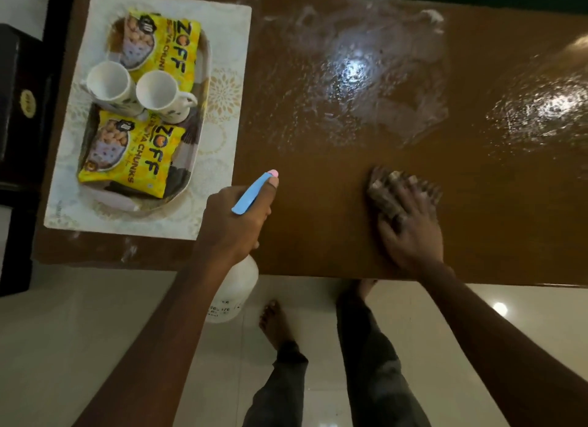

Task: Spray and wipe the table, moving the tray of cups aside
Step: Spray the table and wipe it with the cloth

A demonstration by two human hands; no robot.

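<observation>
- Fingers of the right hand (pixel 410 223) are spread wide and press flat on a cloth (pixel 386 184). Only a bit of the cloth peeks out past the fingertips, near the front of the table (pixel 318 235).
- The cloth looks soft and floppy, so a flat palm on top should push it along best.
- The left hand (pixel 237 219) is wrapped tight around the neck of a spray bottle (pixel 235 286). Its blue nozzle (pixel 254 192) points out over the table. The white body hangs down past the table edge.
- The bottle looks like light plastic. It could get slippery when wet, so the neck is a good place to hold.
- The table top is brown, smooth and shiny. A wet patch (pixel 366 86) with white foamy streaks sits farther back, not yet wiped dry.
- The tray (pixel 203 60) sits on a white mat (pixel 229 38) at the left end, well apart from the wet patch.
- Two white cups (pixel 108 83) stand in the tray between two yellow packs (pixel 136 159).
- The cups could break or tip, so I think the tray should be held by both ends and kept level.
</observation>
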